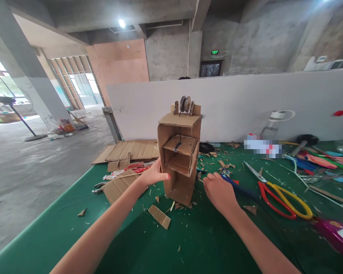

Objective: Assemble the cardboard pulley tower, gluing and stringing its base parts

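Note:
A tall cardboard model (183,186) stands upright on the green table, open at the front. Inside it hangs a smaller cardboard box (180,154), and round cardboard discs (185,104) sit on top. My left hand (154,174) grips the model's left side, thumb across the front edge. To the right of the model, my right hand (217,187) is closed, its fingers pinching a thin stick (200,180) that points toward the model's side.
Large scissors (277,194) lie at the right, near a magenta tool (334,236). Flat cardboard sheets (134,149) lie behind on the left. A loose cardboard strip (159,217) and scraps are scattered in front. A white partition (223,106) rises behind the table.

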The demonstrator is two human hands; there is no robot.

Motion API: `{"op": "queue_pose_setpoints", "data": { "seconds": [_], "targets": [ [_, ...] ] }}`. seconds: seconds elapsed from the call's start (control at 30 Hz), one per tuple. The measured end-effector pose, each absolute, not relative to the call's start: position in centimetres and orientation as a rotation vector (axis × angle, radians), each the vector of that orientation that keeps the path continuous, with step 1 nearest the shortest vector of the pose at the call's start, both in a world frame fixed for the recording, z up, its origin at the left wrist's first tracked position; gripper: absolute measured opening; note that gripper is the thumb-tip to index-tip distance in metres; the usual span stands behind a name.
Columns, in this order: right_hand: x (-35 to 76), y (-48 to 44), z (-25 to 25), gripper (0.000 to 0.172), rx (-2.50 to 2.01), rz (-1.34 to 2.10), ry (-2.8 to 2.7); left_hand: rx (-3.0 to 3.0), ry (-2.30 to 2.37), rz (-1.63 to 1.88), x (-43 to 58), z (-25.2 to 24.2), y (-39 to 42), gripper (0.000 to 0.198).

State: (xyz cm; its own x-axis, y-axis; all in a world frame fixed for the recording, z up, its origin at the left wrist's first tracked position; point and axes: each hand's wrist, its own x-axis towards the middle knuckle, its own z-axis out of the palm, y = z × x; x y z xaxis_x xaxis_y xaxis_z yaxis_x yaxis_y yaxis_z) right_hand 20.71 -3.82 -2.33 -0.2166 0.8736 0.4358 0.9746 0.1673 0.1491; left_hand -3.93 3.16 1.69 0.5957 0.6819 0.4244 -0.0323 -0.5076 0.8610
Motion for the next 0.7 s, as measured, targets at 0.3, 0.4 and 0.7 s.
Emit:
{"op": "queue_pose_setpoints", "data": {
  "seconds": [0.3, 0.4, 0.7],
  "targets": [
    [20.98, -3.36, -2.90, 0.021, -1.810, -0.610, -2.161, 1.920, 0.524, 0.969, -4.02, 1.80, 3.06, 0.105],
    [20.87, -3.69, -2.59, 0.021, -1.759, -0.567, -2.215, 1.906, 0.501, 0.955, -4.00, 1.81, 3.04, 0.105],
    [21.19, -3.17, -2.68, 0.021, -1.803, -0.549, -2.172, 1.845, 0.529, 0.952, -4.31, 1.06, 3.20, 0.103]
  ]
}}
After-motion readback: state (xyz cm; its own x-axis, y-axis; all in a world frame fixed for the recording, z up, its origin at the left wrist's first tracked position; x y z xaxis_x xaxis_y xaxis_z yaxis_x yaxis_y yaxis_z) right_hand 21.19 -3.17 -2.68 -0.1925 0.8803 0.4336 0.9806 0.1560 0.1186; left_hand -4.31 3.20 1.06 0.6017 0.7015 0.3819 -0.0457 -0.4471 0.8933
